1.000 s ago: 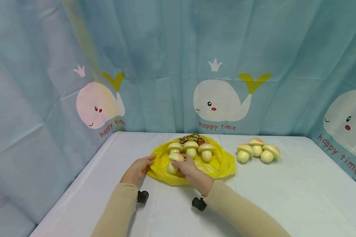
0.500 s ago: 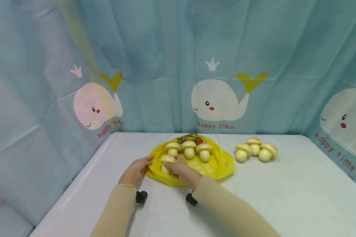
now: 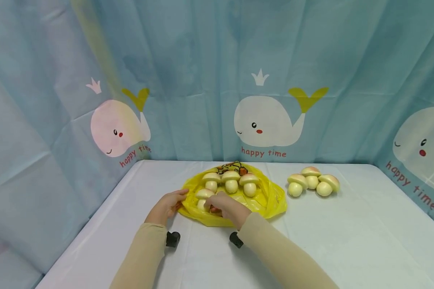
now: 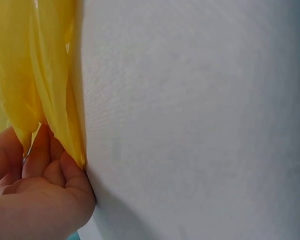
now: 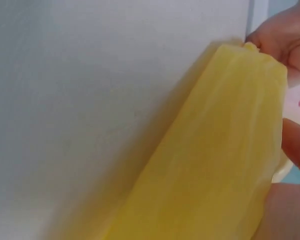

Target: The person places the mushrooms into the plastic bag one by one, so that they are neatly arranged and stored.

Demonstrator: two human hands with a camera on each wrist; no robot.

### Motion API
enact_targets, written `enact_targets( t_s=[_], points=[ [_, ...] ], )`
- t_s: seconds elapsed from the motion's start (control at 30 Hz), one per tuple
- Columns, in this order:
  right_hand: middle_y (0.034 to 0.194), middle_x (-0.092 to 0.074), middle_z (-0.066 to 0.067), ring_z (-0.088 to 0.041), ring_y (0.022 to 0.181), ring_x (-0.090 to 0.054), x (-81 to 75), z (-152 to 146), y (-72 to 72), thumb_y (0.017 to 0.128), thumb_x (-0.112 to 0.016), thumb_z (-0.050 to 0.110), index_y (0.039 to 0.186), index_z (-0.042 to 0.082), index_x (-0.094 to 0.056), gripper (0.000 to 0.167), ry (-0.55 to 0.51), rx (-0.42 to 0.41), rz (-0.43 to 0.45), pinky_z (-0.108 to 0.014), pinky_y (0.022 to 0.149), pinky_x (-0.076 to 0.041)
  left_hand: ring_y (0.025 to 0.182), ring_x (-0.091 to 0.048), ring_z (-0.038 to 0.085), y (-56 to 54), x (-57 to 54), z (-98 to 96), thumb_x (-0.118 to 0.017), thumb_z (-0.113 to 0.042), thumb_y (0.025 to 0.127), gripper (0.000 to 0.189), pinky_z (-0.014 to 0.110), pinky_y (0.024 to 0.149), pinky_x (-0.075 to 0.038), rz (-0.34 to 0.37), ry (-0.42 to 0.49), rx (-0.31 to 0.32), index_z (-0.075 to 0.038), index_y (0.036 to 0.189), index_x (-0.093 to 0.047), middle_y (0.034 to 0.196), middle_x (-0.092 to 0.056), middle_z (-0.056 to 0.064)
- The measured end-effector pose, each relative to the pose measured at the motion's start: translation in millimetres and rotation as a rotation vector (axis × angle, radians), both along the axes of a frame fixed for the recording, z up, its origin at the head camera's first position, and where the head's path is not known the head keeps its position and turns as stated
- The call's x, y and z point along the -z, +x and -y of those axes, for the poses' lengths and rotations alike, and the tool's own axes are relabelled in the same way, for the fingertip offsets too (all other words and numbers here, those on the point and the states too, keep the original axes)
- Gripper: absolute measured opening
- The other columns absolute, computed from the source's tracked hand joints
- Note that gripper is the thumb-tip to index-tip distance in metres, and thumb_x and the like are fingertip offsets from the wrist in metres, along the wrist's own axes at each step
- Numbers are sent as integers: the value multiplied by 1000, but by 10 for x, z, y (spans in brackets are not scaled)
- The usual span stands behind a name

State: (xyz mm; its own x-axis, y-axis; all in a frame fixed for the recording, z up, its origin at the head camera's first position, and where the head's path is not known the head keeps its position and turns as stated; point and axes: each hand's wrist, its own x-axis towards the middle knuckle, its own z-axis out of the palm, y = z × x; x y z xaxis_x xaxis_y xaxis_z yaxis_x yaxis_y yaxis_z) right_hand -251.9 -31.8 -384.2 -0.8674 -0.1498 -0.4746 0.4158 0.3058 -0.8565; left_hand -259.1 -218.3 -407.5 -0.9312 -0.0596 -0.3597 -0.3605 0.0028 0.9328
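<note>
A yellow plastic bag [image 3: 251, 204] lies spread on the white table. My left hand [image 3: 165, 208] holds its left edge, and in the left wrist view the bag's folds run between the fingers [image 4: 37, 155]. On the bag's front left stands a pale toy mushroom [image 3: 204, 194] with a wide cap. Right beside its stem is my right hand [image 3: 229, 206], thumb and fingers apart; whether they still touch it is hard to tell. Behind, a row of three like mushrooms [image 3: 231, 181] stands on the bag. In the right wrist view the bag's side [image 5: 205, 150] covers most of the work.
Three more toy mushrooms [image 3: 312, 182] sit grouped on the table [image 3: 347, 237] to the right of the bag. A blue curtain [image 3: 188, 120] with whale prints hangs behind the table and along its sides.
My right hand has carried a mushroom a little left on the bag, set it down at the front left, and loosened its grip, drawing slightly right. My left hand has stayed at the bag's edge.
</note>
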Motion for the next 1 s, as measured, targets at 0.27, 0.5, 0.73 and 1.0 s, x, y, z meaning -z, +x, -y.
enact_targets(
  t_s=[0.27, 0.5, 0.73, 1.0],
  points=[
    [100, -54, -11, -23, 85, -51, 9, -1, -8, 89, -70, 15, 136, -3, -43, 57, 28, -50, -31, -34, 81, -43, 139, -30, 37, -7, -2, -4, -39, 0, 102, 44, 42, 114, -25, -10, -6, 8, 5, 146, -36, 153, -28, 26],
    [111, -51, -11, -26, 95, -48, 29, 10, -15, 92, -68, 23, 145, -1, -38, 65, -1, -109, -45, -39, 87, -39, 138, -32, 35, -6, -2, -8, -40, -1, 102, 44, 41, 114, -27, 4, -5, -6, 4, 146, -37, 152, -30, 25],
    [104, -50, -11, -25, 90, -47, 28, 11, -20, 91, -70, 26, 143, 0, -41, 65, 22, -106, -48, -37, 84, -38, 139, -31, 36, -9, -7, -3, -40, -2, 103, 45, 41, 114, -26, -1, -5, 5, 4, 147, -36, 153, -29, 25],
    [113, -51, -13, -26, 94, -49, 34, 7, -17, 86, -76, 17, 145, -3, -36, 75, 40, -76, -50, -39, 90, -41, 138, -33, 35, -7, 2, -2, -40, -1, 102, 44, 41, 114, -27, 11, -9, -11, 4, 146, -38, 152, -30, 24]
  ],
)
